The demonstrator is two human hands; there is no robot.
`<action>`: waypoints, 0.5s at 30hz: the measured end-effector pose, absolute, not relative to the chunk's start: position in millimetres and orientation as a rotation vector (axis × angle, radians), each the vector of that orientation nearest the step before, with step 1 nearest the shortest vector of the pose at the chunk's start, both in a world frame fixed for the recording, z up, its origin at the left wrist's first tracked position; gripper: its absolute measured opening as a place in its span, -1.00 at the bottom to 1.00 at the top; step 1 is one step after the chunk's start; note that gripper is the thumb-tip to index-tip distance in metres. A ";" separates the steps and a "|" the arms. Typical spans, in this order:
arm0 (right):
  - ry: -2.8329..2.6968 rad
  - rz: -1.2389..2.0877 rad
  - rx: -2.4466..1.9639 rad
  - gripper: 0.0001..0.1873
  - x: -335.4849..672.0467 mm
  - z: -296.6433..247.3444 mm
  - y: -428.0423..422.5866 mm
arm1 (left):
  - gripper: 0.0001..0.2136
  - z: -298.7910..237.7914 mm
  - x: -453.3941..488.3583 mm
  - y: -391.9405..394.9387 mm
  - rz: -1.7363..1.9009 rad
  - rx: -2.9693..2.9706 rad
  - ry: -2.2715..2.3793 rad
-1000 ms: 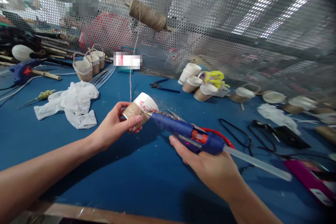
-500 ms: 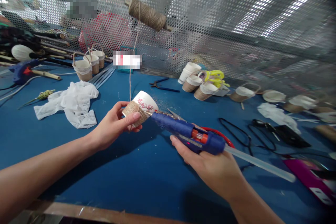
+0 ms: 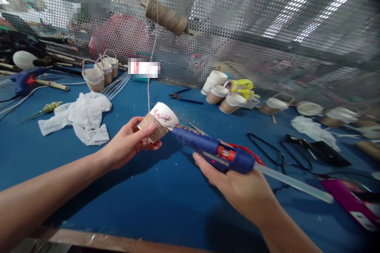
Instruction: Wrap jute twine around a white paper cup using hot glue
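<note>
My left hand [image 3: 135, 138] is closed around a white paper cup [image 3: 164, 115] with a pink blossom print, tilted on its side. Brown twine [image 3: 156, 129] is wound round the lower part of the cup. From there a strand [image 3: 149, 95] runs up to a twine spool [image 3: 166, 16] at the mesh wall. My right hand [image 3: 228, 182] grips a blue hot glue gun [image 3: 204, 145], a clear glue stick [image 3: 297, 182] poking out of its back. The gun's nozzle tip is at the twine on the cup; whether it touches I cannot tell.
Cutting pliers [image 3: 187, 98] lie behind the cup, and white lace fabric [image 3: 80, 116] to its left. Twine-wrapped cups [image 3: 94, 81] stand at the back left, more cups [image 3: 218, 94] at the back right. A second glue gun [image 3: 26, 81] lies far left, a black cord [image 3: 267, 154] right.
The cup has turned a little in my left hand, with the thumb shifted slightly up and left. The strand has moved slightly right; the glue gun stays nearly in place.
</note>
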State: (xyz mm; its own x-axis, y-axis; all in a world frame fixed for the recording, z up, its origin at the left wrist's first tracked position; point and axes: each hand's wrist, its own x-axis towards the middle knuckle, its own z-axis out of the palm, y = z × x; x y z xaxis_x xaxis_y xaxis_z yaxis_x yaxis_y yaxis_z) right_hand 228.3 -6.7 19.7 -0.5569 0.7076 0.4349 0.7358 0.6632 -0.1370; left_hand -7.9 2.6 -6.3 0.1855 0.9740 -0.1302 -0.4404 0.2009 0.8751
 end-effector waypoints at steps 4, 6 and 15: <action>-2.372 -0.023 -1.183 -0.73 222.0 26.0 -7.7 | -0.62 -8.1 -6.8 1.0 1.164 0.820 0.835; -2.336 0.032 -1.181 -0.74 218.0 28.5 -8.1 | -0.63 -9.1 -5.8 0.0 1.157 0.836 0.828; -2.222 0.230 -1.133 -0.87 205.1 35.9 -10.6 | -0.63 -11.3 -3.3 -1.5 1.159 0.890 0.869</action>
State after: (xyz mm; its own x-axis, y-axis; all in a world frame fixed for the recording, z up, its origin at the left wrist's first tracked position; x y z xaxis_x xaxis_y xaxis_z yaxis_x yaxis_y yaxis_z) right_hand 205.1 -10.6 35.9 -0.4350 0.7785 0.4525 0.6691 0.6158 -0.4161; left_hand -3.3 -1.5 -11.3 0.1810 0.9780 -0.1037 -0.3738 0.1659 0.9126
